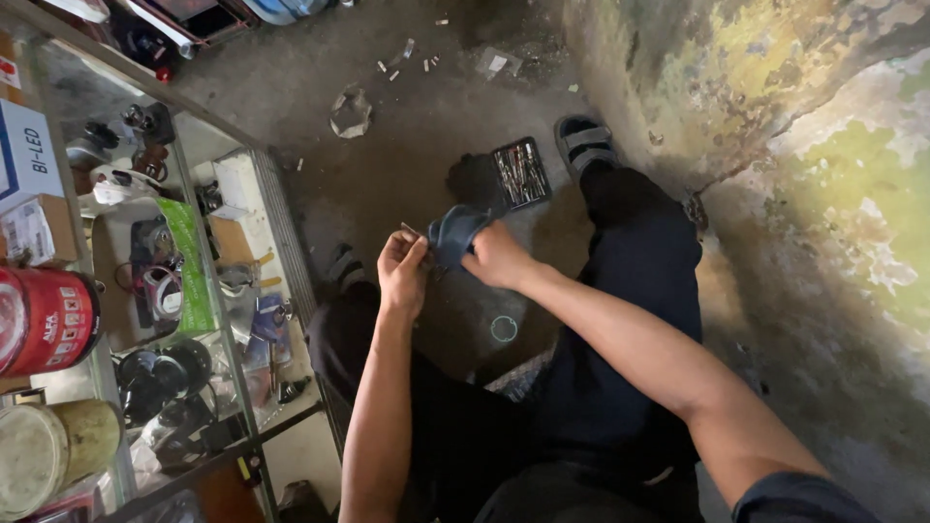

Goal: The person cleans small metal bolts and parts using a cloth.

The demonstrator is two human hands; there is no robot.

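The person is sitting on a low seat above a dirty concrete floor (407, 145), knees apart, and both hands are meeting between them. The right hand (496, 257) is curling its fingers around a small dark blue object (455, 232), holding it at the hand's ten o'clock side. The left hand (402, 266) is pinching a thin part just beside that object, thumb and forefinger pressed together; what the part is cannot be told.

At one o'clock from the hands, a flat black tool case (521, 172) is lying open on the floor, with rows of thin metal bits lying in it. Just past it, a foot in a grey sandal (584, 143) is resting near the peeling wall (775, 116). A crumpled scrap (351, 111) and small bits of litter are lying at twelve o'clock. A small pale ring (504, 329) is lying on the floor at six o'clock, between the legs.

At nine o'clock a glass display cabinet (276, 208) is holding cables, small boxes and dark gadgets on its shelves. A red tin (48, 320) and a pale round tin (48, 450) are standing on top.
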